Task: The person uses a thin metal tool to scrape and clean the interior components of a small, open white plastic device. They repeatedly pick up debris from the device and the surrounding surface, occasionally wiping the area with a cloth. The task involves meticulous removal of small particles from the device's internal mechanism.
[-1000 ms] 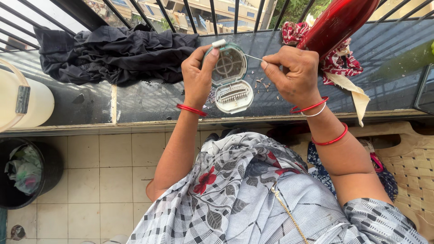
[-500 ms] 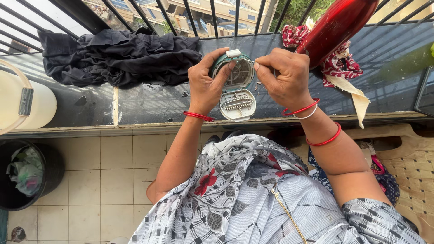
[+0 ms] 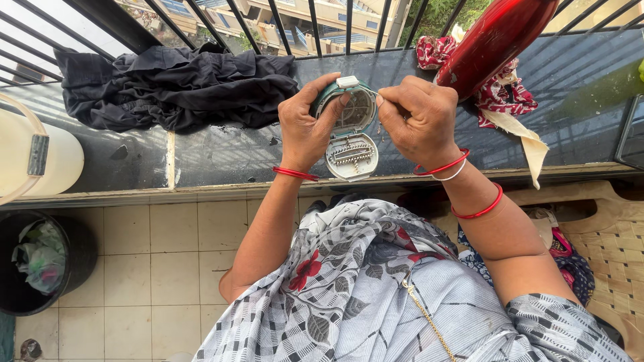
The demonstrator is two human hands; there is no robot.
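Left hand (image 3: pixel 303 131) grips round green hinged case (image 3: pixel 349 127); right hand (image 3: pixel 417 121) pinches thin pin.

Landmark: dark stone ledge (image 3: pixel 221 151). Bare stretch w/ free room left of the left hand (image 3: pixel 305 131). Crumpled black cloth (image 3: pixel 174 84) blocks ledge's back-left; glossy red curved object (image 3: pixel 493 40) on patterned red rag (image 3: pixel 503 94) crowds the right; black railing bars (image 3: pixel 315 27) close off the far edge.

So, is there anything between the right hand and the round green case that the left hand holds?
Nothing visible. The right hand is already at the rim of the green case, which the left hand grips.
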